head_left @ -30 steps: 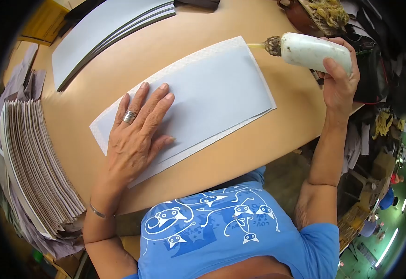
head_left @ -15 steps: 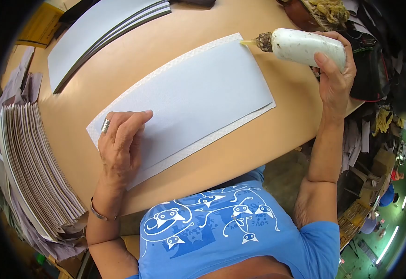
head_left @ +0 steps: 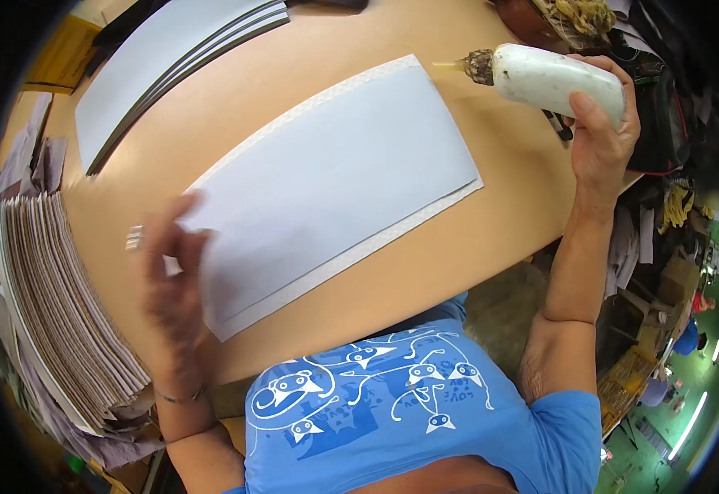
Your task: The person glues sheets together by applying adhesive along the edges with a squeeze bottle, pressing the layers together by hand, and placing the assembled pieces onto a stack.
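Observation:
My right hand (head_left: 602, 136) is wrapped around a white squeeze bottle (head_left: 557, 82). The bottle lies nearly level above the table, its crusted dark neck and thin yellowish nozzle pointing left. That nozzle tip is just off the upper right corner of a curved light-blue panel (head_left: 335, 173) with a white textured border along its long edges. Over the panel's left end is my left hand (head_left: 174, 280), with a ring on one finger. Motion smears its fingers, and whether they grip the panel's edge cannot be made out.
A tall row of stacked layered pieces (head_left: 67, 305) stands at the table's left edge. More curved panels with dark edges (head_left: 162, 74) lie at the upper left. A dark bag (head_left: 660, 123) and a brown container (head_left: 532, 25) with yellowish material sit at the right.
My left hand has slid left from the panel's surface to its left end. The bottle in my right hand has drawn slightly right, its nozzle away from the panel's corner.

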Available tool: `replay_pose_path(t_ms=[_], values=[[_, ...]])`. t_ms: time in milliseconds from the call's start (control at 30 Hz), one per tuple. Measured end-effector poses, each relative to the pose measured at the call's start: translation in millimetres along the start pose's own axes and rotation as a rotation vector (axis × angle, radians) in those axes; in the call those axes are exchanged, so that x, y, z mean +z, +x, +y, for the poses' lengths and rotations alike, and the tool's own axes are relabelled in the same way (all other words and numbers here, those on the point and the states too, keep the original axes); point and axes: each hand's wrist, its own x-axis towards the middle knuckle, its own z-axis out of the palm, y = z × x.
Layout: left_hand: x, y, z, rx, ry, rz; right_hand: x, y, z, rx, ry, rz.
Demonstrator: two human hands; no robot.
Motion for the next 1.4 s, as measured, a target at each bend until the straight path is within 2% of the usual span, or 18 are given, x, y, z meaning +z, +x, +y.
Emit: replay_pose_path(t_ms=[33, 100, 133, 200, 267, 333, 400, 433, 533, 667, 1067, 1167, 1400], values=[[-6.9, 8.2, -6.3, 0.113, 0.196, 0.134, -2.4, 0.0, 1.0, 0.008, 0.008, 0.002], [-26.5, 23.8, -21.1, 0.217, 0.574, 0.242, -3.8, -0.2, 1.6, 0.013, 0.017, 0.006], [-38.4, 27.9, -29.1, 0.204, 0.756, 0.211, -3.7, -0.6, 1.5, 0.014, 0.019, 0.008], [-52.3, 27.3, -42.8, -0.057, 0.772, 0.168, -1.8, 0.5, 1.3, 0.014, 0.030, -0.005], [-56.3, 19.3, -51.3, -0.530, 0.406, 0.132, -0.8, 0.9, -1.0, 0.019, 0.038, -0.032], [-47.8, 17.6, -44.2, -0.344, 0.388, 0.071, 3.7, 1.7, -0.5, 0.008, 0.064, -0.050], [-31.8, 15.4, -28.3, -0.030, 0.347, 0.028, 7.4, 2.1, 0.6, -0.011, 0.054, -0.078], [-27.4, 12.9, -22.6, 0.024, 0.380, -0.036, 8.5, 2.0, 1.3, -0.026, 0.032, -0.095], [-13.1, 7.2, -5.3, 0.027, 0.188, -0.247, 12.2, 2.8, 2.0, -0.038, 0.008, -0.120], [-7.9, 4.6, -11.4, 0.190, 0.399, -0.227, 15.8, 2.8, -1.5, -0.028, 0.010, -0.140], [-7.8, 3.5, -19.4, 0.218, 0.396, -0.226, 12.1, 1.3, -5.9, -0.108, -0.051, -0.198], [-10.7, 2.0, -18.6, 0.140, 0.408, -0.293, 8.9, 2.0, -8.7, -0.111, -0.007, -0.239], [-12.0, 3.9, -18.4, 0.167, 0.429, -0.297, 14.2, 0.4, -8.8, -0.117, -0.051, -0.219]])
